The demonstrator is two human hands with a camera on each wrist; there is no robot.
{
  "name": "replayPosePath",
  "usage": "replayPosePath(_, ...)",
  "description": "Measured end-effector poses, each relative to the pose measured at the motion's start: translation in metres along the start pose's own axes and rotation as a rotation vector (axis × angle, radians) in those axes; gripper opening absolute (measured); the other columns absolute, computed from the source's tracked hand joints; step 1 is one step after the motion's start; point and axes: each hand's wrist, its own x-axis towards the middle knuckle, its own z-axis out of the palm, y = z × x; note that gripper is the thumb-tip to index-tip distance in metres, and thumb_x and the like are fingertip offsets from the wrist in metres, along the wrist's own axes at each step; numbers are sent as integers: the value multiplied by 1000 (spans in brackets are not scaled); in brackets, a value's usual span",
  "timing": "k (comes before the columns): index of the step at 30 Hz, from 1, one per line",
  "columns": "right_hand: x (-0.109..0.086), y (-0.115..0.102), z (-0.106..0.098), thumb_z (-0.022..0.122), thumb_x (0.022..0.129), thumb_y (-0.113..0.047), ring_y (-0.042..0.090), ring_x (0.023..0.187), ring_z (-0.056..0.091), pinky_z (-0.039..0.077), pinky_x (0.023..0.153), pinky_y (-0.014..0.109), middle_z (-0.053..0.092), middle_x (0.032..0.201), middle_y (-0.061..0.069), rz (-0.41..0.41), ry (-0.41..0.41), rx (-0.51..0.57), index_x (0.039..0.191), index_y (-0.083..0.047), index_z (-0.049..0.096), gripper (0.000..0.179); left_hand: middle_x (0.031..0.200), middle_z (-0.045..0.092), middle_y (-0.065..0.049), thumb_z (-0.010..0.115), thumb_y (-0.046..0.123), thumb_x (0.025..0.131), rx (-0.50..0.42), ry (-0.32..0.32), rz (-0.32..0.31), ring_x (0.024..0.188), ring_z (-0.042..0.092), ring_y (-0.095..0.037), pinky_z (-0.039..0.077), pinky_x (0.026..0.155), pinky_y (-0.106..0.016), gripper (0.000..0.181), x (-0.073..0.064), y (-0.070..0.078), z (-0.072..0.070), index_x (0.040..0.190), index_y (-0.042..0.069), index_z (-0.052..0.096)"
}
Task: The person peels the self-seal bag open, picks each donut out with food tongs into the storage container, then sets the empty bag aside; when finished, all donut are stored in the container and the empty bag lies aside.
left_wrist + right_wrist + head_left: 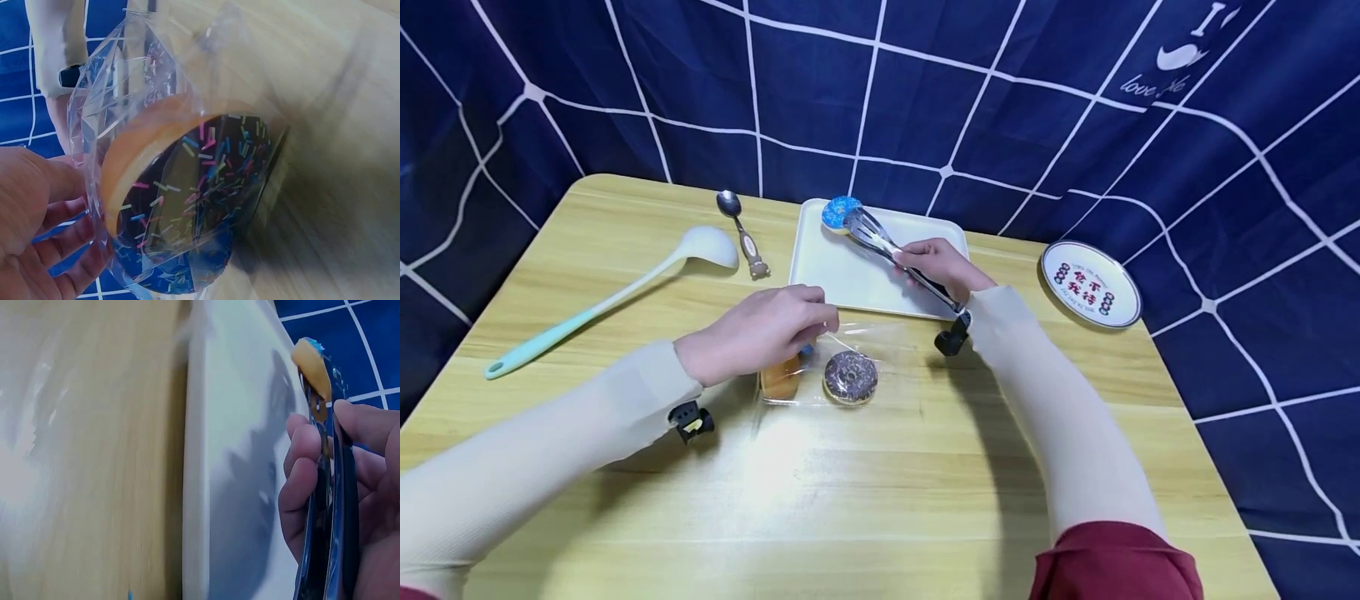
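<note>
My right hand point(946, 265) holds metal tongs point(880, 239), their tips closed on a blue-iced doughnut point(837, 212) over the far left of a white tray point(827, 279). In the right wrist view the doughnut point(310, 367) shows its tan side between the tong tips. The left hand point(760, 327) pinches the edge of a clear plastic bag point(895, 354) in front of the tray. Inside lie a dark chocolate doughnut point(850, 377) and a tan one point(780, 380). In the left wrist view, a sprinkled dark doughnut point(234, 156) and a blue one point(181, 272) show through the film.
To the left lie a white ladle point(709, 247) with a mint handle and a small metal spoon point(745, 237). A round plate point(1093, 287) with red lettering stands at the right. Blue checked cloth point(820, 83) hangs behind the wooden table point(865, 500).
</note>
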Motion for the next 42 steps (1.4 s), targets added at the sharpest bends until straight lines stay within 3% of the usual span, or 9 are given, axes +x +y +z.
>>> replayPosePath(14, 6, -10, 6, 63, 106, -32, 6, 58, 62, 52, 62, 20, 78, 86, -5, 131, -29, 11, 129, -2, 70, 38, 96, 69, -2, 69, 4, 99, -10, 3, 20, 84, 64, -16, 58, 75, -34, 11, 2, -1, 0, 103, 14, 74)
replayPosePath(29, -7, -1, -13, 60, 108, -33, 6, 60, 62, 51, 60, 20, 78, 88, -2, 152, -72, 3, 129, 1, 67, 41, 94, 69, -1, 70, 5, 98, -2, 4, 23, 83, 63, -16, 58, 75, -33, 11, 1, 2, -1, 103, 14, 74)
replayPosePath(34, -26, 5, -28, 60, 107, -32, 7, 68, 64, 51, 65, 21, 76, 93, 0, 77, -80, -80, 129, 3, 65, 42, 95, 69, -2, 70, 5, 98, -2, 5, 19, 84, 63, -16, 58, 76, -34, 11, 1, 4, 0, 104, 14, 74)
replayPosePath(42, -68, 24, -56, 66, 105, -25, 11, 90, 70, 57, 79, 27, 74, 120, 14, -126, -80, -266, 146, -4, 60, 46, 93, 68, -1, 69, 3, 98, 9, 28, 35, 84, 63, -16, 58, 74, -34, 11, 1, 2, 1, 102, 13, 73)
